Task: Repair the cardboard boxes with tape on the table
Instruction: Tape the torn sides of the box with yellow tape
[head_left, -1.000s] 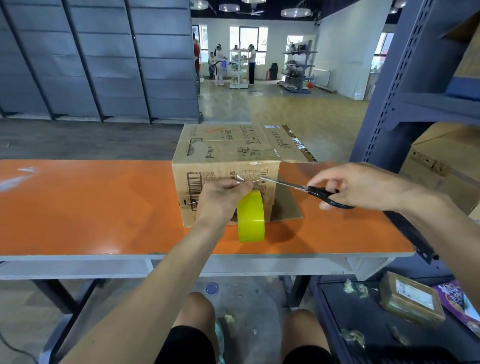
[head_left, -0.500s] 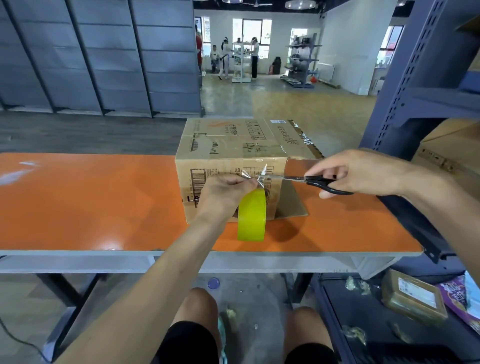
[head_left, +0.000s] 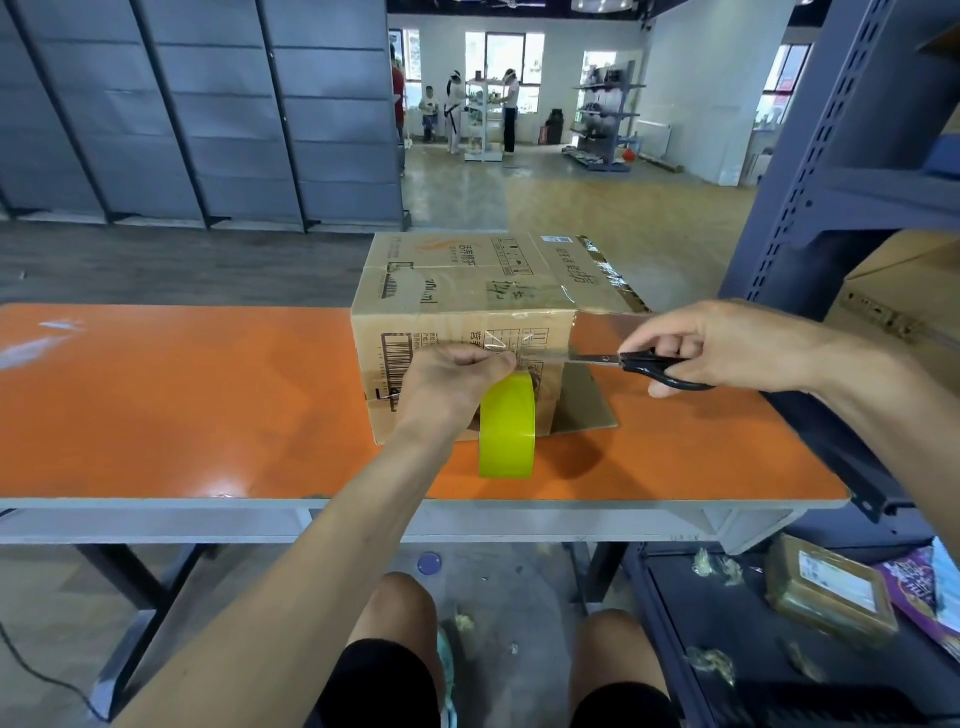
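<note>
Head view: left hand grips tape roll against box; right hand grips scissors.

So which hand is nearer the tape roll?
Left. The left hand grips the roll at its top; the right hand is apart, up and to its right, holding the scissors.

The cardboard box carries upside-down Chinese print, dark handwritten strokes and handling symbols on its top, none clear enough to read. Its front face has a barcode whose digits are illegible. A white sticker on the box top, the small parcel's label and the purple packet are also unreadable.
</note>
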